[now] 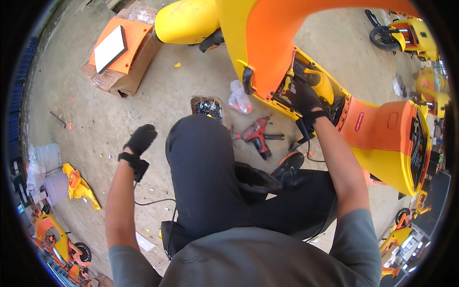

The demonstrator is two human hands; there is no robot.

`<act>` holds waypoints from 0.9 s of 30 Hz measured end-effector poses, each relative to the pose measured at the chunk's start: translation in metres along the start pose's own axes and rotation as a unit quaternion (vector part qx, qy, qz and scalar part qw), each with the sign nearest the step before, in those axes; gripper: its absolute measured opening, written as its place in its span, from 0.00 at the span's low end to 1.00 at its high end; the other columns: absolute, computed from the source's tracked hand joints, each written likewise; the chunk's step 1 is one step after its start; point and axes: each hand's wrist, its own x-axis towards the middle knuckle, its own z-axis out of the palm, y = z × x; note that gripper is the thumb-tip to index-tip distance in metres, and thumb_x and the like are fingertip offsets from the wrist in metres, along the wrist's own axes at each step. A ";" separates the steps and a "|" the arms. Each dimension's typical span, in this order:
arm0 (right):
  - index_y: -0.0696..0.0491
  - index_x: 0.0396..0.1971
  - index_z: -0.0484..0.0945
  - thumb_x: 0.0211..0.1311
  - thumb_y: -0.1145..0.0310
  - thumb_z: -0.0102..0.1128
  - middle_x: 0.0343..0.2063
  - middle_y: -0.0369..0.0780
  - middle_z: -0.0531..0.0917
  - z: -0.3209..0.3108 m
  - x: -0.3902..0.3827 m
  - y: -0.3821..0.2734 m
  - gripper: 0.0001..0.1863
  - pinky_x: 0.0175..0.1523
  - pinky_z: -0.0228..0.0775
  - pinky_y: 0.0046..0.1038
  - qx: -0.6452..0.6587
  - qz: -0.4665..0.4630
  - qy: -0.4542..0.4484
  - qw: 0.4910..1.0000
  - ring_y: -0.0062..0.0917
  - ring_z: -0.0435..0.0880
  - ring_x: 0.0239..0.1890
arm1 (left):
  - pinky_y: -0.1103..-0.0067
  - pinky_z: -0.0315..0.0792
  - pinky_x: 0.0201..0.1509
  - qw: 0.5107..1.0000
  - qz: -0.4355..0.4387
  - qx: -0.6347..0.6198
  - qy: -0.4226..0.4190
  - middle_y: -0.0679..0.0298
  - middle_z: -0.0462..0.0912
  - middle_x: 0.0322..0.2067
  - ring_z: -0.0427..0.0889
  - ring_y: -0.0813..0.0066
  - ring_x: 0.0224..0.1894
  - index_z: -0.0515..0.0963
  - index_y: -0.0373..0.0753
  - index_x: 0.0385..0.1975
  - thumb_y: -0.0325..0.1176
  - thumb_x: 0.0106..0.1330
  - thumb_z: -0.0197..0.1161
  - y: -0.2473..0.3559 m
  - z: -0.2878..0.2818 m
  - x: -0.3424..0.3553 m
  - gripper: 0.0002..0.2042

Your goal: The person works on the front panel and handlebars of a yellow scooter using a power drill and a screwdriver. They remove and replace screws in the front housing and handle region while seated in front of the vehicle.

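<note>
My right hand (305, 99), in a black glove, reaches into the open floor compartment of a yellow and orange scooter (377, 124). It is closed around the yellow handle of a screwdriver (288, 80), whose thin shaft points away from me. Beside the hand a curved yellow panel (321, 86) stands over dark parts and wiring. My left hand (141, 138), also black-gloved, hangs above the concrete floor to the left of my knee. Its fingers are stretched out close together, with nothing seen in them.
A red and black cordless drill (258, 136) lies beside my foot. Nearby are a box of small dark fasteners (208, 108) and a clear plastic bag (239, 98). A carton (129, 86) at the far left bears an orange panel (135, 40) and a white board (110, 49).
</note>
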 end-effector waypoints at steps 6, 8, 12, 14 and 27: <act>0.54 0.38 0.83 0.66 0.53 0.59 0.23 0.47 0.85 0.027 -0.042 -0.055 0.18 0.35 0.77 0.47 0.041 -0.188 -0.148 0.970 0.48 0.86 0.28 | 0.68 0.76 0.55 0.997 -0.064 0.009 0.035 0.48 0.85 0.42 0.83 0.51 0.49 0.83 0.37 0.44 0.36 0.65 0.61 0.053 0.073 0.040 0.14; 0.54 0.38 0.84 0.62 0.47 0.63 0.29 0.50 0.86 0.073 -0.043 -0.064 0.23 0.41 0.78 0.46 0.023 -0.088 -0.468 0.879 0.44 0.88 0.35 | 0.67 0.76 0.56 0.990 0.024 0.097 -0.095 0.50 0.85 0.43 0.82 0.52 0.52 0.85 0.38 0.41 0.39 0.62 0.62 0.076 0.078 0.055 0.14; 0.60 0.54 0.77 0.46 0.39 0.73 0.51 0.58 0.80 0.174 -0.079 -0.052 0.44 0.57 0.73 0.44 0.042 0.125 -0.300 0.945 0.46 0.81 0.54 | 0.66 0.76 0.55 1.000 -0.017 -0.006 -0.020 0.53 0.86 0.43 0.84 0.52 0.49 0.85 0.41 0.42 0.39 0.64 0.58 0.099 0.094 0.070 0.14; 0.63 0.58 0.72 0.41 0.39 0.77 0.55 0.58 0.77 0.216 -0.094 -0.036 0.51 0.61 0.71 0.44 0.076 0.195 -0.220 0.953 0.49 0.78 0.58 | 0.65 0.76 0.55 0.997 -0.030 -0.059 -0.030 0.52 0.86 0.44 0.85 0.52 0.49 0.85 0.41 0.44 0.41 0.65 0.58 0.098 0.101 0.072 0.15; 0.64 0.54 0.71 0.41 0.50 0.79 0.54 0.56 0.74 0.250 -0.127 -0.047 0.44 0.55 0.74 0.46 0.162 0.253 -0.145 0.943 0.48 0.79 0.52 | 0.67 0.77 0.50 0.970 -0.103 -0.207 -0.079 0.56 0.88 0.41 0.86 0.61 0.44 0.84 0.43 0.47 0.43 0.70 0.56 0.094 0.121 0.101 0.16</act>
